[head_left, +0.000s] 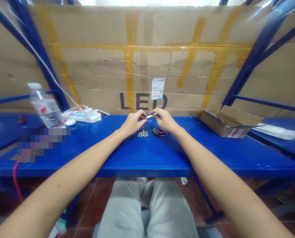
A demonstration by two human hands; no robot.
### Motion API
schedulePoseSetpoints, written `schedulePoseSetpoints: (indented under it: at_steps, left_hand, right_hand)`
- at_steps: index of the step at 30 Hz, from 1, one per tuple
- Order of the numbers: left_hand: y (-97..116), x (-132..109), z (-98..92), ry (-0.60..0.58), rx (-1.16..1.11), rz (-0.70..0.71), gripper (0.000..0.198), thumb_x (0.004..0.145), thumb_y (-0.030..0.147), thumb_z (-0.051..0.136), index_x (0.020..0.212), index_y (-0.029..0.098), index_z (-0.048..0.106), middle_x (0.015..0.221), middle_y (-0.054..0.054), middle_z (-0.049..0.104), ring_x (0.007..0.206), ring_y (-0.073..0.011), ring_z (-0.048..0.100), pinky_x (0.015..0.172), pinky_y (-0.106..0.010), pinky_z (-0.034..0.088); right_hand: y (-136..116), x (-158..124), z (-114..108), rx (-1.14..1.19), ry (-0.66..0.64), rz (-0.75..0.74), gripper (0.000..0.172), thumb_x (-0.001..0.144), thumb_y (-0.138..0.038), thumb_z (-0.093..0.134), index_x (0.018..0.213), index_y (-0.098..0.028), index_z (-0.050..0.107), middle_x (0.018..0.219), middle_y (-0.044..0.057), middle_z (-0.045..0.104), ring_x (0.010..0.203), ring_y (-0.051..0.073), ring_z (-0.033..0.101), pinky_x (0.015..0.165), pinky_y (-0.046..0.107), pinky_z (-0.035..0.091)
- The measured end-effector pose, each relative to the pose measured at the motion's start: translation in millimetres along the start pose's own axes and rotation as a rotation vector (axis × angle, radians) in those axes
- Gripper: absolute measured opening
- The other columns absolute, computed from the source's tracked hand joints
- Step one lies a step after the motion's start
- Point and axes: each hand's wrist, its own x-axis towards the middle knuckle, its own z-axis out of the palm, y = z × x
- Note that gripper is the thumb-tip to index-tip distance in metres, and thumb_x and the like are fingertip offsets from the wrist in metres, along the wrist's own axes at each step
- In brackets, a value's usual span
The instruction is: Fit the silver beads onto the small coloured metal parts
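Note:
Over the far part of the blue table, my two hands meet at a slim whitish rod (151,115). My right hand (164,119) is closed, pinching this rod between thumb and fingers. The fingers of my left hand (134,123) are closed at the rod's other end, around a small dark purple piece (145,121) whose kind is too small to tell. Just below the hands lies a group of small gold-coloured metal pieces (143,133). A pile of slender purple and silver pieces (160,132) rests beside them, under my right hand.
The blue table (147,155) has a plastic bottle (44,107) and a white power strip (81,115) on its left. An open cardboard box (227,124) stands at the right. A large taped carton (100,72) forms the back wall, between blue metal posts.

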Motion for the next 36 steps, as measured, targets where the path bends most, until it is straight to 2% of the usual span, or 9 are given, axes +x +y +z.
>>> schedulePoseSetpoints:
  at_steps: [7,12,16,21,28,36]
  left_hand:
    - [3.1,0.4,-0.6,0.012,-0.016,-0.003,0.005,0.086,0.014,0.062,0.087,0.019,0.059,0.072,0.002,0.072,0.056,-0.0123,0.068,0.057,-0.022,0.054]
    - [0.7,1.2,-1.7,0.001,0.025,0.031,0.007,0.087,0.013,0.06,0.09,0.018,0.065,0.072,0.001,0.073,0.056,-0.0123,0.068,0.059,-0.022,0.055]
    - [-1.7,2.3,-3.3,0.007,0.124,0.164,0.013,0.09,0.014,0.058,0.094,0.017,0.07,0.071,0.0,0.073,0.056,-0.0112,0.067,0.058,-0.021,0.053]
    - [-4.4,3.8,-4.1,0.031,0.217,0.303,0.019,0.092,0.015,0.056,0.092,0.017,0.074,0.071,-0.001,0.073,0.056,-0.0112,0.065,0.059,-0.022,0.052]
    - [-0.2,2.5,-3.6,0.029,0.155,0.239,0.018,0.093,0.018,0.057,0.093,0.017,0.076,0.076,-0.003,0.075,0.055,-0.0114,0.066,0.058,-0.023,0.054]
    - [14.0,-0.1,-1.5,0.07,0.079,0.199,0.012,0.093,0.02,0.06,0.096,0.018,0.071,0.078,-0.001,0.074,0.061,-0.012,0.068,0.065,-0.024,0.055]
  right_hand:
    - [4.0,0.6,6.9,0.169,-0.029,0.112,0.014,0.082,-0.013,0.056,0.088,-0.018,0.068,0.091,0.005,0.071,0.089,0.022,0.063,0.087,0.038,0.048]
    - [10.9,1.2,11.4,0.364,-0.078,0.197,0.01,0.081,-0.018,0.06,0.088,-0.018,0.067,0.084,0.003,0.068,0.081,0.019,0.061,0.081,0.037,0.05]
    - [13.9,1.1,14.7,0.522,-0.084,0.251,0.009,0.079,-0.023,0.066,0.087,-0.019,0.065,0.084,0.003,0.068,0.08,0.019,0.062,0.079,0.037,0.053]
    - [11.1,0.3,15.5,0.596,-0.076,0.268,0.008,0.078,-0.023,0.068,0.085,-0.019,0.065,0.082,0.002,0.068,0.078,0.018,0.063,0.081,0.037,0.054]
    - [11.6,-0.5,14.5,0.639,-0.073,0.267,0.012,0.076,-0.022,0.071,0.086,-0.019,0.066,0.084,0.002,0.069,0.082,0.018,0.065,0.088,0.039,0.054]
    - [11.0,-4.7,13.3,0.887,-0.09,0.254,0.024,0.072,-0.026,0.077,0.09,-0.02,0.062,0.088,0.002,0.067,0.089,0.018,0.064,0.092,0.04,0.05]
